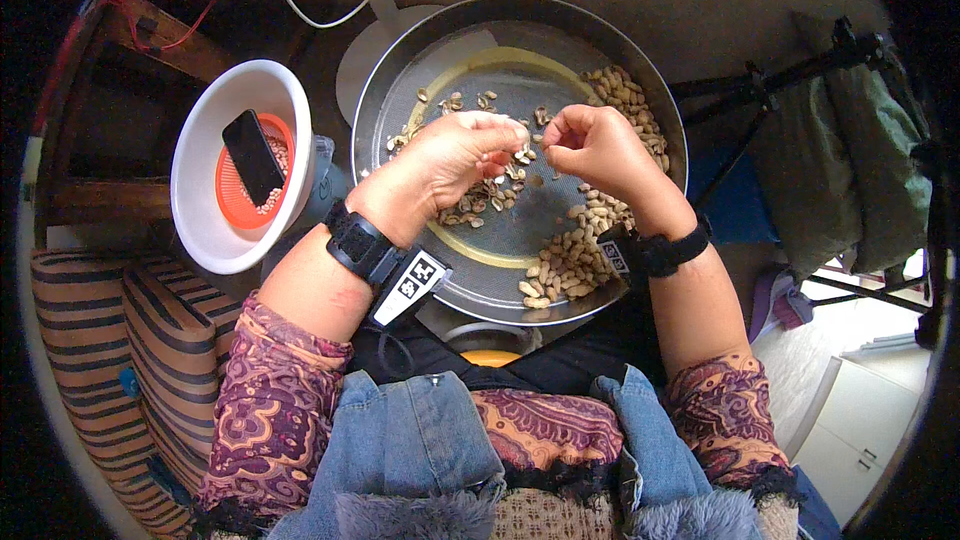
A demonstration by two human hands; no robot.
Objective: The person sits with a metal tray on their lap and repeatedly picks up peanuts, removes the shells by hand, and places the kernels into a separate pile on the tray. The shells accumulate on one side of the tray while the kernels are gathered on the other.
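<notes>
Both hands are above a large round mesh-bottomed sieve (517, 240) in front of me. My left hand (465, 146) has its thumb and fingers drawn together over broken peanut shells (480, 199); anything between the fingertips is too small to make out. Close by on the right, my right hand (596, 142) is curled with thumb and forefinger near each other, and its grip is hidden. Whole unshelled peanuts (574, 262) are heaped along the sieve's near right side. Another heap of peanuts (630, 97) lies against the far right wall.
A white basin (191, 195) on the left holds an orange plastic basket (229, 199) with shelled peanuts (271, 201). A black smartphone (253, 157) rests across the basket. Black tripod legs (750, 94) stand at right, and a striped cushion (82, 330) is at lower left.
</notes>
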